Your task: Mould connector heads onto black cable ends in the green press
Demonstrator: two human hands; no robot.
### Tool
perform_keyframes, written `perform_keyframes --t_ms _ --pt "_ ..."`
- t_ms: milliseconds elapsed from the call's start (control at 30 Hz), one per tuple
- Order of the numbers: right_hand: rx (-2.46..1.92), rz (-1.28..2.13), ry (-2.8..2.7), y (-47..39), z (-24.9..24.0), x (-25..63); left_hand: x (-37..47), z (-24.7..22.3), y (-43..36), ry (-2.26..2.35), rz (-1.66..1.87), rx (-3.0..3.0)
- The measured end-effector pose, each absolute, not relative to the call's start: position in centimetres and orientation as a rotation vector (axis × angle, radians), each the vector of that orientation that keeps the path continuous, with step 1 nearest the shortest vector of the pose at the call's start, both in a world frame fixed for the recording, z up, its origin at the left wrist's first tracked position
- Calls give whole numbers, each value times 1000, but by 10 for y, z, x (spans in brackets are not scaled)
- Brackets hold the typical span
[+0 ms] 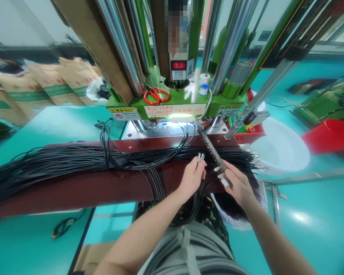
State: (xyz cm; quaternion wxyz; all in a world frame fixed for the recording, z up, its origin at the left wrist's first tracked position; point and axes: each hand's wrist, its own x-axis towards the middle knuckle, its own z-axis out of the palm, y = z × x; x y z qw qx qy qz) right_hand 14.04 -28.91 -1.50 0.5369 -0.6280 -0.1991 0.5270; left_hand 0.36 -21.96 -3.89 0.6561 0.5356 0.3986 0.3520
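Note:
My left hand [192, 176] is closed on a few cable ends, whose metal connectors [200, 157] stick up past the fingers. My right hand [240, 184] grips the near end of a long slotted metal bar [213, 149]. The bar slants away from me, and its far end is close to the lit metal plate of the press [160, 129]. Pale connector pieces [223, 178] sit along the bar's near end, beside my right fingers. Under both hands a thick bundle of black cables [126, 157] crosses the dark red table [103, 187].
The green press [120, 101] with steel columns stands in front. Red-handled scissors [156, 96] and a blue-and-white spool [204, 89] lie on it. A white tub [283, 145] and red bucket [331, 135] are at right; paper sacks [48, 82] stand far left.

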Motion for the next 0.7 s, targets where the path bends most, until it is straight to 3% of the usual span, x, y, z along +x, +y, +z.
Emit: perform_keyframes --t_ms 333,700 --pt "-1590 1266 -553 -290 -8 143 8 -27 -218 851 475 940" --pt "-1541 1233 -784 -290 -24 147 11 -37 -220 885 635 992"
